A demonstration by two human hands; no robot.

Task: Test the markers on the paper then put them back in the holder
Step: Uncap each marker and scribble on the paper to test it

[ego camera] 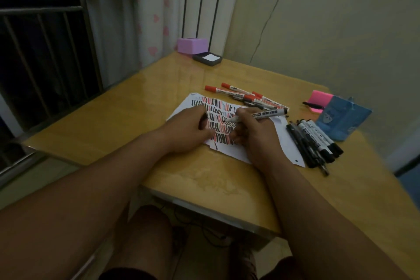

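A white paper covered with red and black strokes lies on the wooden table. My right hand grips a white black-ink marker, its tip down on the paper. My left hand rests on the paper's left part and holds a dark marker cap in curled fingers. Several red-capped markers lie beyond the paper. Several black markers lie to its right. A blue holder lies on its side at the far right.
A pink sticky-note pad with a black pen on it sits behind the holder. A purple box and a dark tray with white paper stand at the table's far corner. A wall runs along the right, a window grille on the left.
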